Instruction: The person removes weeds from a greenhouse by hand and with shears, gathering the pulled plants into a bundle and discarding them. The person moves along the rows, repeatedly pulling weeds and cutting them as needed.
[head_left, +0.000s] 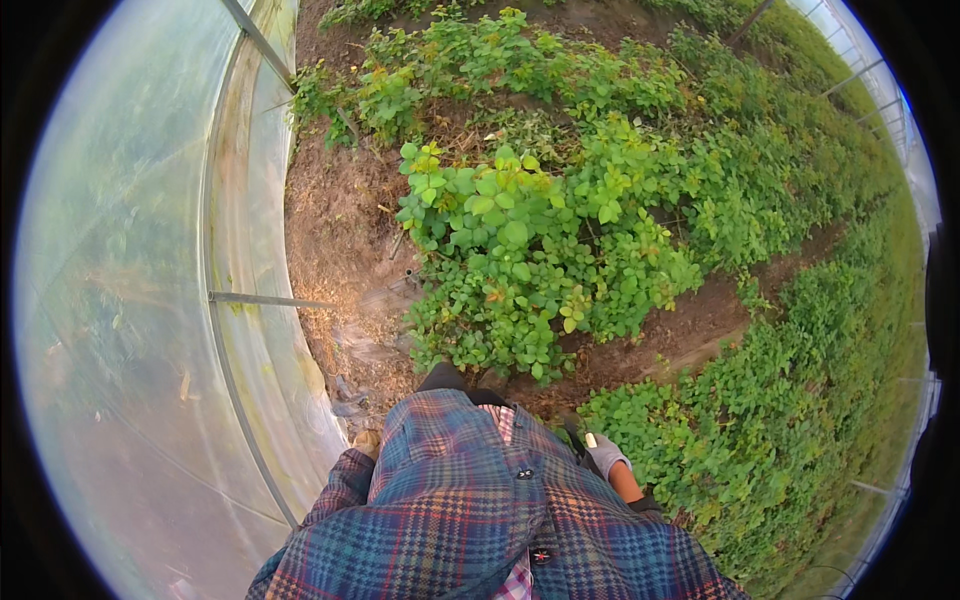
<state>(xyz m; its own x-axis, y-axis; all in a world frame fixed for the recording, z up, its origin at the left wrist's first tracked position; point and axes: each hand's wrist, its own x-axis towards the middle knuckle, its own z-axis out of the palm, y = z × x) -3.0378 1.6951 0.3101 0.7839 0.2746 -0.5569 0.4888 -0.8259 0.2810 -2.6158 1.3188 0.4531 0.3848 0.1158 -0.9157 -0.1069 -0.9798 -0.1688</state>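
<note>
My right hand (606, 454), in a light grey glove, is low beside the jacket's right side. It is closed around a dark hand tool (574, 436) with a pale part at the fingers; too little shows to name it. My left hand (367, 442), in a tan glove, hangs at the other side by the plastic sheeting. Its fingers are partly hidden, so I cannot tell whether it holds anything. Before me grows a dense leafy shrub (517, 225), rose-like, with light green upper leaves. My plaid jacket (465, 495) covers the lower middle.
Clear plastic sheeting (120, 300) of a polytunnel rises at my left, with a metal tube (270, 301) jutting from its frame. Bare brown soil (337, 202) runs beside it. More leafy rows (750, 450) stretch to the right, with a soil path (675, 330) between.
</note>
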